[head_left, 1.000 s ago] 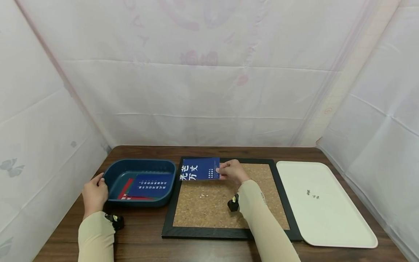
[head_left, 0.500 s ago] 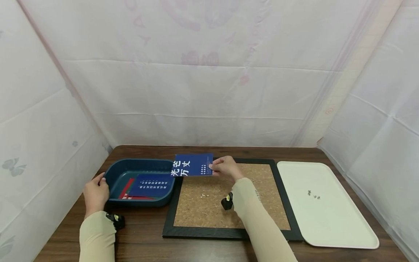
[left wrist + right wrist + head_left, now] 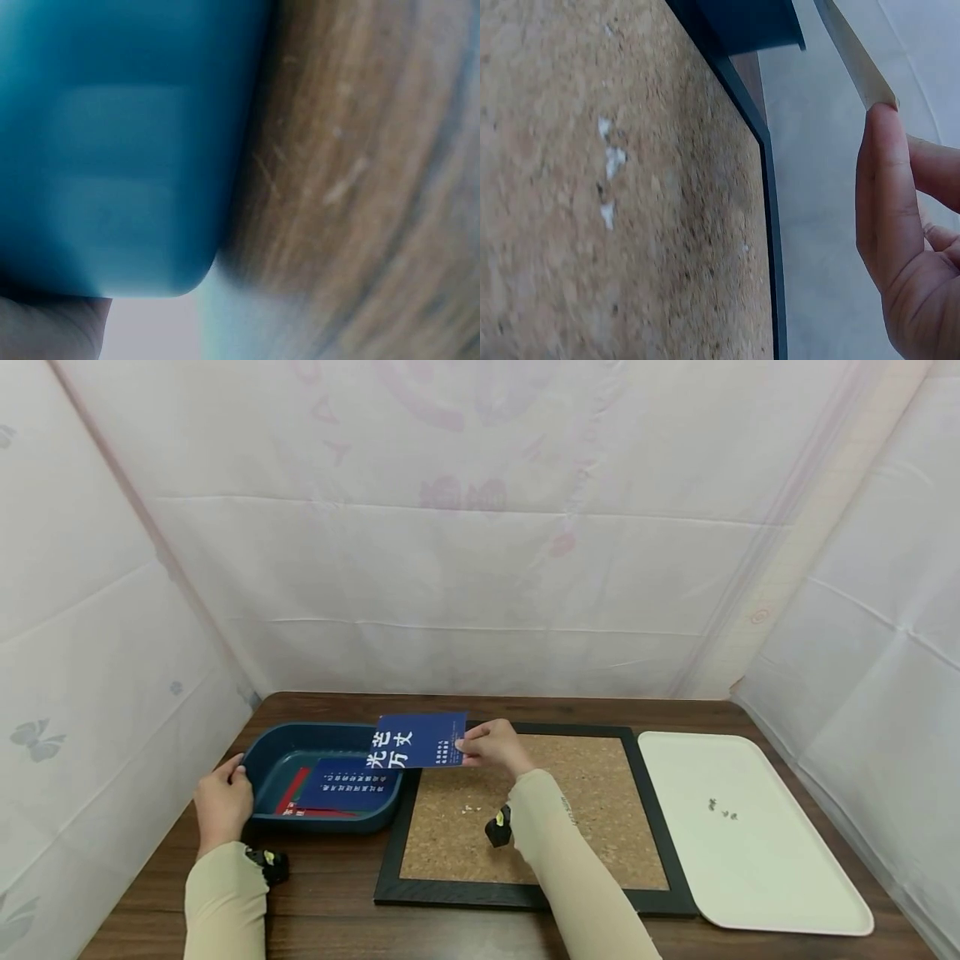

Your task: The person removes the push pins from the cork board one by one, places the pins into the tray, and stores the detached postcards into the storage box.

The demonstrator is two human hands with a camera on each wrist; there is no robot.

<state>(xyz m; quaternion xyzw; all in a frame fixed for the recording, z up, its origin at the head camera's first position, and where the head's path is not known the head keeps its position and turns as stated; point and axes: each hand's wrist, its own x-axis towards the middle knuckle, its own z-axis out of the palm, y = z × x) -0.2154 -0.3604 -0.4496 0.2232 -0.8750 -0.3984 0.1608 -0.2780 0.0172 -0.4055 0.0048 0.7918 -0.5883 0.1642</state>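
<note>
In the head view, my right hand pinches a blue card with white Chinese lettering by its right edge. The card hangs above the right rim of a dark blue plastic bin and the corkboard's far left corner. My left hand grips the bin's left rim. Inside the bin lie another blue card and a red one, overlapping. The left wrist view has the bin's wall close up with part of the hand. In the right wrist view the card shows edge-on between fingertips.
A black-framed corkboard lies right of the bin, with a few white specks on its cork. Farther right is a cream tray holding several tiny metallic-looking bits. Beneath everything is a brown wooden table; white sheeting surrounds it.
My right hand has carried the pinched blue card leftward, from over the corkboard to partly over the bin's right side. My left hand has stayed on the bin's rim.
</note>
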